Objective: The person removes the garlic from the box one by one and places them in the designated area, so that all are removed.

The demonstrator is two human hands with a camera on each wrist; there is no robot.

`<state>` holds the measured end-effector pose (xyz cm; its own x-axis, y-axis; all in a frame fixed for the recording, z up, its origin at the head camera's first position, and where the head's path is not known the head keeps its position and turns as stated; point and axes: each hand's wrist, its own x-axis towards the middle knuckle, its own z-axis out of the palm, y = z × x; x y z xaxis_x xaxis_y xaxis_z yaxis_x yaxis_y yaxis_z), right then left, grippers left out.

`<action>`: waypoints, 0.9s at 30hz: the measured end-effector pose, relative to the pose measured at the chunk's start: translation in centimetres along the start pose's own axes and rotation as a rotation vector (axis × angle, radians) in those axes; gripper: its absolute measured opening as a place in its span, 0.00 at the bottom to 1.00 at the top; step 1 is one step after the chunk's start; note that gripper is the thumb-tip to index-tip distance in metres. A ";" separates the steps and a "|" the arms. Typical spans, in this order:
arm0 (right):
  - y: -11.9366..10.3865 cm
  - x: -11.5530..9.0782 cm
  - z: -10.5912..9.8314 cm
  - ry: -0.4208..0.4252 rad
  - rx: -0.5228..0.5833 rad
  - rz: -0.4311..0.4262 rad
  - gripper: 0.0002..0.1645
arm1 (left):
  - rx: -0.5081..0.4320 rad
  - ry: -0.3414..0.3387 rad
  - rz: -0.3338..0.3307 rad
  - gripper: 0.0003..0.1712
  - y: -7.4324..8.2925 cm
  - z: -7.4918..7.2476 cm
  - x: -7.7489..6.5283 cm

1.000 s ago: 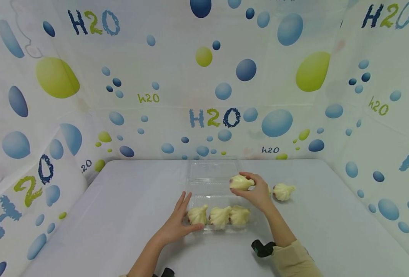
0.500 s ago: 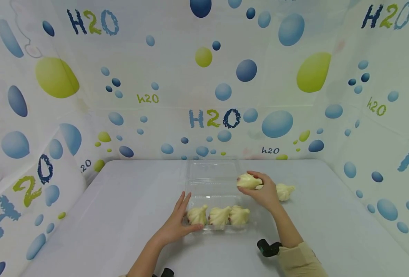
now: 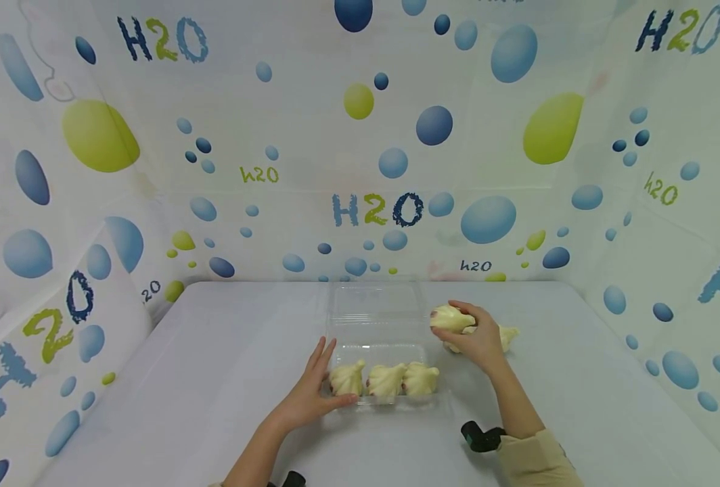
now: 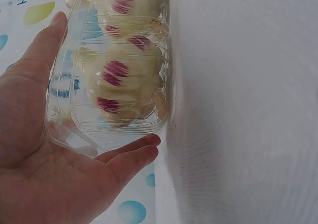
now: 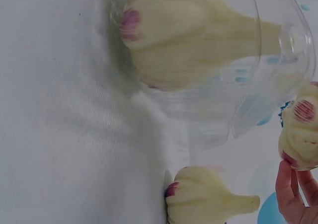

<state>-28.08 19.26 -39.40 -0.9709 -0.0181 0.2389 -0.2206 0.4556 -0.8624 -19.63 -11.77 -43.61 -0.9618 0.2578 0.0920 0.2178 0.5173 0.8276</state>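
My right hand [image 3: 480, 341] pinches a garlic bulb [image 3: 450, 318] between thumb and fingers, raised just right of a hinged clear plastic container [image 3: 379, 350]. The right wrist view shows that held bulb [image 5: 300, 129] at its right edge, purple streaks on its skin. In the container's front part sit three garlic bulbs [image 3: 386, 381] in a row. My left hand [image 3: 308, 396] rests against the container's left front corner, thumb along the front wall, fingers straight beside the left wall. In the left wrist view, bulbs [image 4: 121, 80] show through the ribbed plastic wall [image 4: 64, 92].
Behind my right hand lies another garlic bulb [image 3: 509, 336] on the white table [image 3: 238, 352], and one more shows partly under the held one. The container's lid [image 3: 375, 301] lies folded back. A bubble-print sheet [image 3: 299, 101] encloses the table's back and sides.
My right hand has moved right with the garlic bulb, from over the container's right side to beyond it. The left hand and the container have stayed put.
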 end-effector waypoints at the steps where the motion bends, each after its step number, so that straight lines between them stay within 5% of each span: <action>1: 0.1 0.0 -0.1 0.007 -0.002 0.002 0.40 | -0.002 0.000 -0.001 0.59 0.0 0.0 0.0; 27: 0.8 -0.4 -3.1 0.044 -0.063 0.075 0.42 | 0.002 -0.006 -0.001 0.59 0.1 -0.1 0.0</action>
<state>-27.56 22.41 -38.77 -0.9791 0.0569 0.1953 -0.1398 0.5091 -0.8493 -19.62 -11.78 -43.52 -0.9610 0.2622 0.0883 0.2176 0.5192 0.8265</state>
